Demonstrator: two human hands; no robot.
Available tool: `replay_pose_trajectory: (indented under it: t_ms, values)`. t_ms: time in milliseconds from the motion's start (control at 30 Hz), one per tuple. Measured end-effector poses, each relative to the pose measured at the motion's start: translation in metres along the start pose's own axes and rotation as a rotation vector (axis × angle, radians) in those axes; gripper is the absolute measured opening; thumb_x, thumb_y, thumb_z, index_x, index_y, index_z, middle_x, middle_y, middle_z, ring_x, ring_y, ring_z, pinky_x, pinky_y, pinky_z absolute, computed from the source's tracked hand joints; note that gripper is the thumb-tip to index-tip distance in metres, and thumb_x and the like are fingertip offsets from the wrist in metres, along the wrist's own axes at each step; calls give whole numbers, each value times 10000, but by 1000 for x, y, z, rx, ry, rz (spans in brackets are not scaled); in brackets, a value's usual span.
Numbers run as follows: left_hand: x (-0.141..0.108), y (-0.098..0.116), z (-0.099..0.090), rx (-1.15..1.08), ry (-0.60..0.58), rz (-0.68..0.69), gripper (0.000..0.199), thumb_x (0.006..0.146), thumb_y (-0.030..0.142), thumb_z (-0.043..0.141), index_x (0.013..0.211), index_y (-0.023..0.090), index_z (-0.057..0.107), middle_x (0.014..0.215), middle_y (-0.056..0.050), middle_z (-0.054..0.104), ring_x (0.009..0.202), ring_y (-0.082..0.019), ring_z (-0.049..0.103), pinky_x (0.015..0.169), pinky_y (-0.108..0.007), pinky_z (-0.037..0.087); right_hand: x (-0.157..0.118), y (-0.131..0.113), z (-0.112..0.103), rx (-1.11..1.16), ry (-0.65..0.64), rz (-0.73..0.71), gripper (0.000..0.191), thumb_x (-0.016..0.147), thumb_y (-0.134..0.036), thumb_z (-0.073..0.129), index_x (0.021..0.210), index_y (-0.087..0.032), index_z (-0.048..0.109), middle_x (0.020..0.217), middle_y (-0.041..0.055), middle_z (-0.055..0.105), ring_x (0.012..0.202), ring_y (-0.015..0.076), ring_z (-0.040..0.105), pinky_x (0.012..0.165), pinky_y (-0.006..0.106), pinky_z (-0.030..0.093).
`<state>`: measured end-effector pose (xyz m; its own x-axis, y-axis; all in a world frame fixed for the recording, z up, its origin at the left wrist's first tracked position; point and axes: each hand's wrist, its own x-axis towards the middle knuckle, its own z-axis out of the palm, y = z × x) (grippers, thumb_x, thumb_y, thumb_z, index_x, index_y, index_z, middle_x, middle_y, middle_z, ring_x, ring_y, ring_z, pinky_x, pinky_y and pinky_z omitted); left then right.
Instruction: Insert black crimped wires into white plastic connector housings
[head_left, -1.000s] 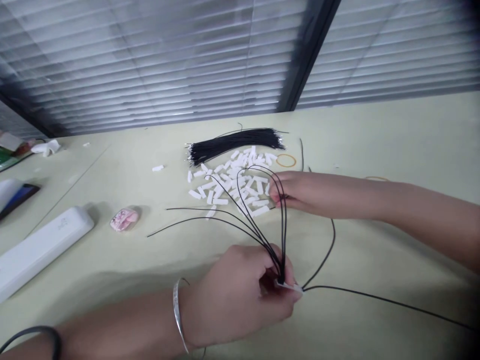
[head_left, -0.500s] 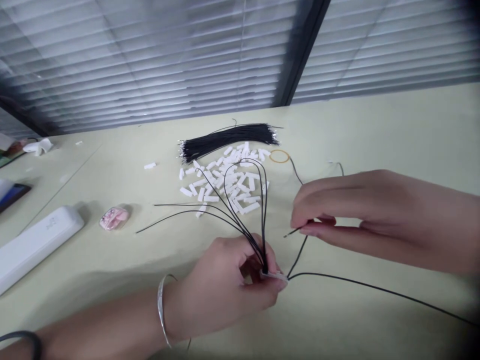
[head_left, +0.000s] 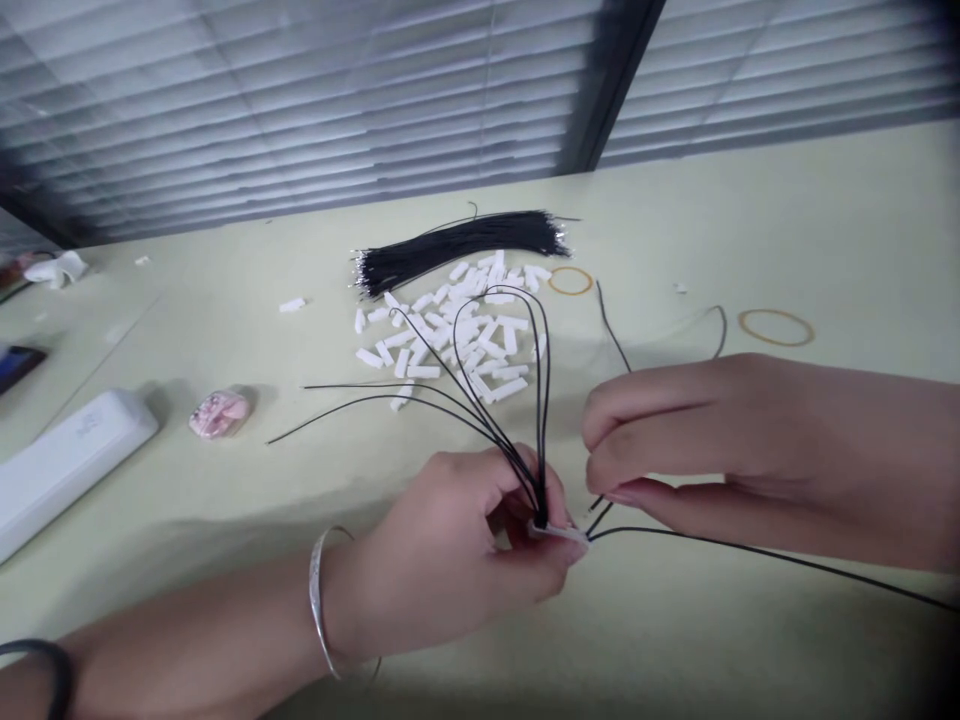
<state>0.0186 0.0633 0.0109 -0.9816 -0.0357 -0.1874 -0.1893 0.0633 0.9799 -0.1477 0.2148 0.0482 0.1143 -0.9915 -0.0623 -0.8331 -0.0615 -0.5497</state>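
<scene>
The white connector (head_left: 561, 532) sits pinched in the left hand (head_left: 454, 545).

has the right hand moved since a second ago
Yes: judged against the pile of white pieces, the right hand has moved away rightward and lower in view.

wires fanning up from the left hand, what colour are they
The wires are black; the head view shows them best.

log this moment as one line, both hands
left hand: pinching white piece with black wires | right hand: holding wire end near it | beyond: white pieces, wire bundle
</scene>
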Motion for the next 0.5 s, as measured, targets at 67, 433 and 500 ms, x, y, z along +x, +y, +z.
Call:
replay_pose_trajectory:
  t_ms: [67, 433, 500]
  values:
    - [0, 0, 0, 8, -1, 3, 97, 755, 109, 630, 773, 167, 554, 670, 40, 558, 582, -71, 478, 546, -170, 394, 1, -1, 0, -4, -24, -7, 289, 983, -253, 382, 844, -210, 632, 802, -3, 557, 607, 65, 474, 539, 220, 344]
    - [-1, 0, -2, 135, -36, 21, 59, 780, 140, 625, 793, 163, 573, 705, 12, 599, 625, -104, 551, 594, -201, 446, 3, 4, 8, 19, -13, -26, 201, 862, -174, 442, 738, -212, 596, 707, -47, 534, 555, 44, 452, 477, 177, 304]
    - [-1, -1, -2, 161, -45, 35, 58, 783, 134, 622, 791, 161, 571, 709, 9, 604, 629, -107, 561, 600, -201, 455, 3, 4, 11, 35, -7, -41, 182, 844, -171, 458, 735, -213, 598, 698, -52, 538, 535, 42, 447, 460, 174, 294]
